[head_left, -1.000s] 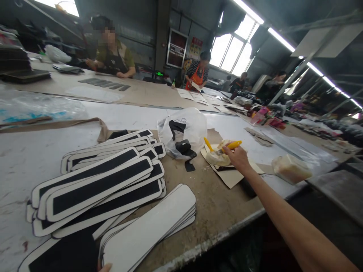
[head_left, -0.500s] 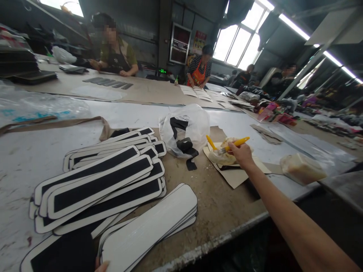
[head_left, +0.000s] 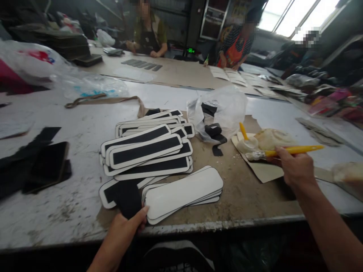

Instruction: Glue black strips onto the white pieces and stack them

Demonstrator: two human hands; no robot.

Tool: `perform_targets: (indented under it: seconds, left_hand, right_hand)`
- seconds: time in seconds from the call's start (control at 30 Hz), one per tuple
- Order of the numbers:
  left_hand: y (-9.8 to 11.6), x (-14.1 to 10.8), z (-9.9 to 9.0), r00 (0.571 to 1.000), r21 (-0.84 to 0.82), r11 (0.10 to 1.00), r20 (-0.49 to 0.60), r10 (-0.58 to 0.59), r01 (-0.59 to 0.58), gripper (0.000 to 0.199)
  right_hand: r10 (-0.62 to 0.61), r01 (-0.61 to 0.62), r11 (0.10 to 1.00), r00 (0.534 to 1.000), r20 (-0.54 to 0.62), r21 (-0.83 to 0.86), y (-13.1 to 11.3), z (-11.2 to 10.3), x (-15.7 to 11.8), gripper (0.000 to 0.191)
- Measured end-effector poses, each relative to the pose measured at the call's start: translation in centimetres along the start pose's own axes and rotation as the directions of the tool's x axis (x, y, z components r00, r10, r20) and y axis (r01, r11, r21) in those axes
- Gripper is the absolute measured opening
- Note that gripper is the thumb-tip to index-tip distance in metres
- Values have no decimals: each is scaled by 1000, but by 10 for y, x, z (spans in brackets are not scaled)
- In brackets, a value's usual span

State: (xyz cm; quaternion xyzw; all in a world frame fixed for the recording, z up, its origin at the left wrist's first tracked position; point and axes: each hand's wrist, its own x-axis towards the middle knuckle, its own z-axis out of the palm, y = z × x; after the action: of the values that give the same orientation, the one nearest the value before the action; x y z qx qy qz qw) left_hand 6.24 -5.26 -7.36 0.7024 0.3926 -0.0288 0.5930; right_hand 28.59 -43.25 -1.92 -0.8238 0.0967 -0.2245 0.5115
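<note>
My right hand [head_left: 296, 166] grips a yellow-handled brush [head_left: 295, 150], its whitish bristles just beside a small pot [head_left: 247, 145]. A second yellow handle [head_left: 243, 131] stands up out of that pot. At the near table edge, my left hand [head_left: 133, 223] pinches the left end of the top white panel [head_left: 184, 192], which lies on several similar ones. Black fabric [head_left: 127, 198] lies against that end. Behind these is a pile of white-bordered panels with black centres [head_left: 147, 151].
A clear plastic bag [head_left: 229, 109] with black strips stands beyond the panels. Dark pieces [head_left: 48, 166] lie at left. A wrapped block [head_left: 348, 175] is at far right. Two people work across the table [head_left: 181, 71]; another person is at the back right.
The view has swung left and down, showing more of my left hand. My right hand has lifted the brush out of the pot and turned it nearly level.
</note>
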Motion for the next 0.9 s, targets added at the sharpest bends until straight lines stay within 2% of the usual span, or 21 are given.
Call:
perform_targets:
  seconds: [0.03, 0.1, 0.13, 0.17, 0.27, 0.33, 0.4, 0.47, 0.57, 0.63, 0.7, 0.8, 0.83, 0.9]
  left_hand:
    - [-2, 2, 0, 998, -9, 1000, 62, -12, 13, 41]
    - [-3, 4, -1, 994, -43, 999, 110, -11, 16, 40]
    - [-3, 5, -2, 993, -61, 998, 121, -4, 12, 38]
    - [-3, 5, -3, 992, -82, 997, 123, 2, 9, 37]
    - [-2, 4, -4, 987, -131, 991, 158, 4, 17, 36]
    - [-3, 4, -5, 985, -146, 989, 175, 3, 23, 35]
    - [-4, 5, -6, 983, -155, 988, 182, 12, 17, 33]
    - [-5, 5, -7, 981, -164, 986, 194, 19, 13, 32]
    - [-7, 7, -7, 978, -166, 986, 206, 18, 16, 31]
    - [-9, 9, -7, 979, -161, 987, 204, 21, 12, 31]
    - [-10, 10, -7, 979, -152, 988, 200, 24, 7, 31]
    - [-11, 11, -8, 979, -126, 992, 205, 16, 10, 32]
    - [-12, 11, -8, 978, -115, 993, 207, 15, 9, 33]
    - [-13, 11, -9, 978, -97, 995, 209, 17, 3, 35]
  right_hand:
    - [36, -39, 998, 997, 63, 50, -5, 6, -22, 34]
    - [82, -113, 986, 969, 235, 122, -18, 22, -74, 36]
    - [103, -172, 972, 925, 365, 162, -26, 32, -101, 34]
    - [99, -195, 965, 889, 448, 175, -35, 42, -128, 32]
    - [48, -204, 953, 831, 554, 223, -60, 75, -192, 28]
    - [12, -205, 942, 810, 587, 264, -71, 92, -218, 27]
    - [-22, -189, 943, 789, 614, 275, -73, 101, -228, 26]
    - [-45, -128, 962, 796, 603, 241, -71, 102, -227, 26]
    - [-80, 3, 988, 872, 483, 158, -69, 94, -218, 23]
    - [-105, 45, 988, 893, 438, 145, -75, 91, -219, 22]
    - [-128, 46, 982, 875, 466, 182, -82, 94, -227, 20]
    - [-170, 48, 973, 814, 555, 227, -82, 102, -241, 18]
    - [-176, 62, 975, 808, 563, 216, -77, 103, -241, 17]
    - [-178, 115, 982, 832, 525, 151, -61, 98, -233, 16]
